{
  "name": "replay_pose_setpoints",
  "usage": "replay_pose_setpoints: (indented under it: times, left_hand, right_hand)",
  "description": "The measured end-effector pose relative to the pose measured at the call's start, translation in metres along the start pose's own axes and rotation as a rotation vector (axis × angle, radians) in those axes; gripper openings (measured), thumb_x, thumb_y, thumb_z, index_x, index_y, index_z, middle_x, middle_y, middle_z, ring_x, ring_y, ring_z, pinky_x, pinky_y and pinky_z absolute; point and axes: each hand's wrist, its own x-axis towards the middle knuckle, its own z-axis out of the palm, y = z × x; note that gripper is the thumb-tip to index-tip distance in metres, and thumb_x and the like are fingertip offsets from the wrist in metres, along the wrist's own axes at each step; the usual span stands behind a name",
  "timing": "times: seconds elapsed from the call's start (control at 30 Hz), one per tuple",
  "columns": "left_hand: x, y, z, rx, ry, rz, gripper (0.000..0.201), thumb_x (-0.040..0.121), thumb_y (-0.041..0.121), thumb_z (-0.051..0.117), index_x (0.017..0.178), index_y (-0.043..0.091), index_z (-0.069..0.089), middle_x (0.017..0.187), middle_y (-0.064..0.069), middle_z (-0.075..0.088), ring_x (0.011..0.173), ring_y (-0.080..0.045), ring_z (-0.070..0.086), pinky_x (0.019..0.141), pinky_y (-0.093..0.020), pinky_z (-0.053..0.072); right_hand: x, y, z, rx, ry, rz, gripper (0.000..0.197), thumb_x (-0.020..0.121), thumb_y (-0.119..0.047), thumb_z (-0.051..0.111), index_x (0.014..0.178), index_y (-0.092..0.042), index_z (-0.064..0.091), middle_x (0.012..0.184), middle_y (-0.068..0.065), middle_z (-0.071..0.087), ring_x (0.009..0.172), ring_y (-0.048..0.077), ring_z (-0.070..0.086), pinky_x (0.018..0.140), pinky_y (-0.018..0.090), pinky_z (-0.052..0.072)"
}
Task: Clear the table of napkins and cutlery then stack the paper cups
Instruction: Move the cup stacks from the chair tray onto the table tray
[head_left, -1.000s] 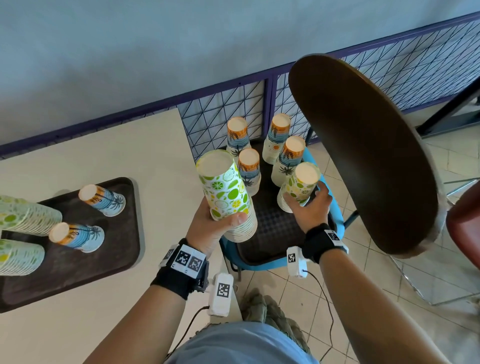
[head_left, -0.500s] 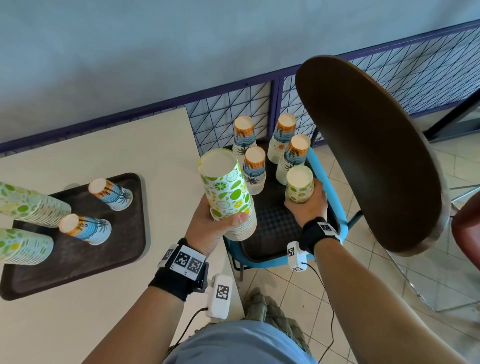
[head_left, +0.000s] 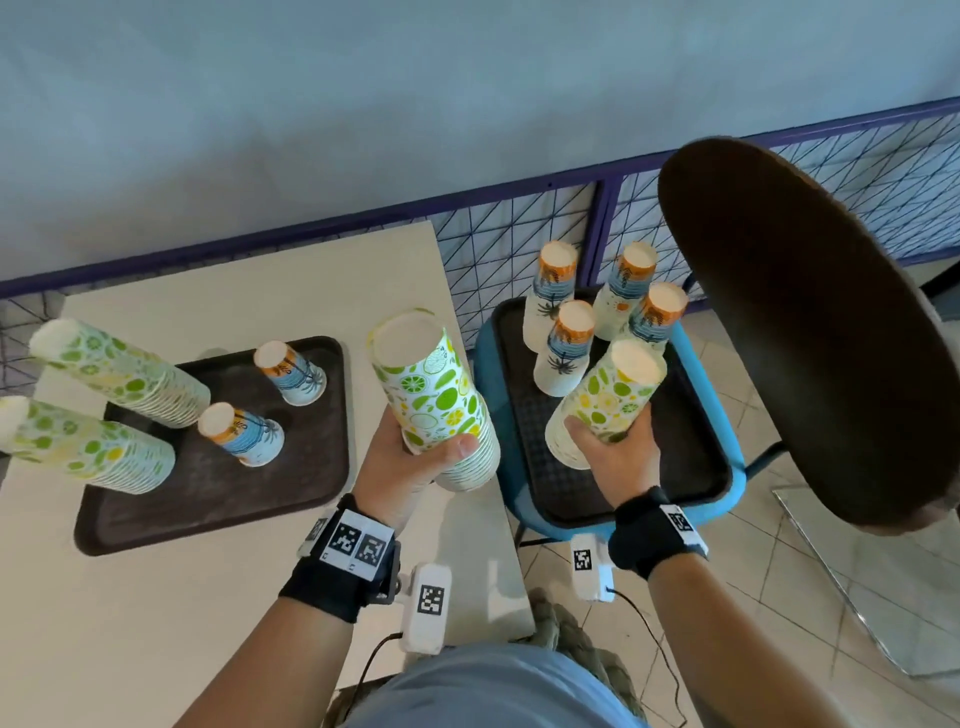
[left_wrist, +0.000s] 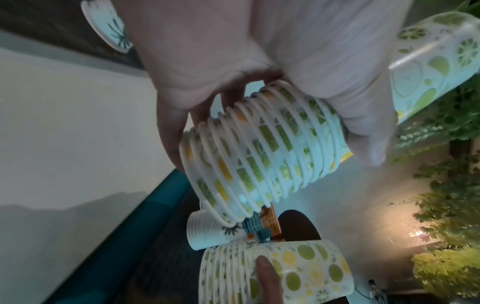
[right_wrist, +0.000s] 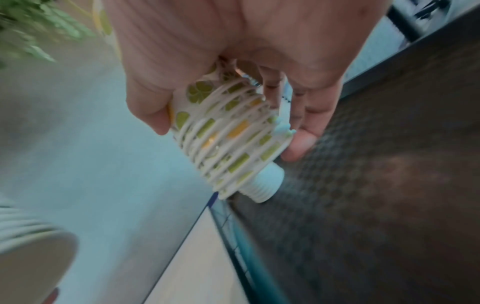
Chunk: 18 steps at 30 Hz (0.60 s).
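My left hand (head_left: 415, 462) grips a tall upside-down stack of lime-patterned paper cups (head_left: 431, 400) over the table's right edge; its ribbed rims (left_wrist: 259, 148) fill the left wrist view. My right hand (head_left: 618, 452) holds a shorter lime-patterned stack (head_left: 608, 405), tilted, just above the dark tray (head_left: 691, 447) on the blue chair. The right wrist view shows thumb and fingers wrapped round that stack (right_wrist: 228, 139). Several palm-print cup stacks (head_left: 566, 343) stand upside down at the back of that tray.
On the beige table (head_left: 156, 623) a second dark tray (head_left: 208, 499) carries two lime stacks (head_left: 119, 374) lying over and two palm-print cups (head_left: 291, 374). A dark round chair back (head_left: 810, 332) looms at the right. A purple mesh fence (head_left: 519, 244) runs behind.
My right hand has lifted and tilted the lime stack off the chair tray, toward the left. The left hand keeps its stack; the view has shifted right, showing more of the table tray.
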Motion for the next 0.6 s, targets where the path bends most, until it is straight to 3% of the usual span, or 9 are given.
replay_pose_setpoints:
  times: [0.13, 0.2, 0.23, 0.33, 0.43, 0.5, 0.57, 0.6]
  left_hand:
    - [-0.022, 0.003, -0.055, 0.024, 0.097, 0.023, 0.068, 0.073, 0.003, 0.09, 0.132, 0.018, 0.061, 0.119, -0.001, 0.079, 0.114, -0.023, 0.074, 0.092, -0.042, 0.062]
    - [-0.034, 0.005, -0.083, 0.014, 0.17, 0.013, 0.069, 0.066, 0.014, 0.094, 0.128, 0.026, 0.066, 0.119, -0.001, 0.079, 0.116, -0.025, 0.074, 0.093, -0.047, 0.061]
    - [-0.04, 0.008, -0.098, 0.002, 0.212, 0.007, 0.072, 0.06, 0.02, 0.096, 0.126, 0.028, 0.067, 0.118, 0.0, 0.079, 0.116, -0.026, 0.074, 0.093, -0.05, 0.061]
    - [-0.056, 0.024, -0.147, -0.048, 0.325, 0.006, 0.09, 0.047, 0.035, 0.104, 0.127, 0.02, 0.065, 0.117, -0.006, 0.078, 0.111, -0.029, 0.073, 0.09, -0.053, 0.06]
    - [-0.068, 0.049, -0.198, -0.076, 0.409, 0.083, 0.087, 0.051, 0.037, 0.103, 0.129, 0.025, 0.065, 0.133, -0.016, 0.071, 0.118, -0.031, 0.071, 0.095, -0.062, 0.058]
    - [-0.074, 0.069, -0.231, -0.034, 0.451, 0.164, 0.078, 0.055, 0.042, 0.1, 0.126, 0.033, 0.069, 0.13, -0.007, 0.074, 0.125, -0.036, 0.067, 0.103, -0.072, 0.049]
    - [-0.08, 0.091, -0.265, 0.014, 0.486, 0.224, 0.058, 0.064, 0.04, 0.092, 0.118, 0.042, 0.073, 0.125, 0.002, 0.076, 0.125, -0.034, 0.068, 0.102, -0.073, 0.049]
    - [-0.082, 0.102, -0.28, 0.031, 0.518, 0.244, 0.057, 0.065, 0.043, 0.093, 0.118, 0.044, 0.072, 0.125, 0.004, 0.076, 0.123, -0.03, 0.069, 0.101, -0.07, 0.051]
  right_hand:
    - [-0.032, -0.032, 0.043, 0.049, -0.13, -0.064, 0.063, 0.078, -0.034, 0.088, 0.131, -0.028, 0.054, 0.113, -0.015, 0.067, 0.1, -0.001, 0.064, 0.091, 0.024, 0.047]
    - [-0.046, -0.045, 0.066, 0.091, -0.181, -0.061, 0.061, 0.078, -0.035, 0.088, 0.129, -0.029, 0.057, 0.112, -0.021, 0.069, 0.098, -0.013, 0.064, 0.089, 0.021, 0.051]
    - [-0.052, -0.052, 0.079, 0.111, -0.207, -0.062, 0.059, 0.077, -0.036, 0.089, 0.127, -0.03, 0.059, 0.111, -0.021, 0.071, 0.098, -0.014, 0.065, 0.09, 0.022, 0.052]
    - [-0.075, -0.085, 0.126, 0.139, -0.285, -0.113, 0.056, 0.076, -0.039, 0.088, 0.123, -0.031, 0.06, 0.111, -0.017, 0.073, 0.102, -0.008, 0.067, 0.091, 0.023, 0.054]
    - [-0.094, -0.122, 0.179, 0.194, -0.432, -0.188, 0.045, 0.084, -0.015, 0.084, 0.122, -0.02, 0.06, 0.112, -0.013, 0.072, 0.101, -0.01, 0.068, 0.084, 0.013, 0.052]
    - [-0.105, -0.147, 0.218, 0.22, -0.521, -0.224, 0.055, 0.084, -0.017, 0.084, 0.132, -0.011, 0.057, 0.121, -0.004, 0.072, 0.111, 0.003, 0.069, 0.09, 0.021, 0.055]
    - [-0.113, -0.169, 0.259, 0.219, -0.552, -0.252, 0.068, 0.079, -0.037, 0.087, 0.135, -0.016, 0.054, 0.126, -0.004, 0.071, 0.117, 0.014, 0.069, 0.098, 0.04, 0.057]
    - [-0.116, -0.18, 0.277, 0.206, -0.558, -0.282, 0.072, 0.076, -0.047, 0.086, 0.134, -0.019, 0.054, 0.126, -0.005, 0.071, 0.117, 0.015, 0.069, 0.099, 0.046, 0.056]
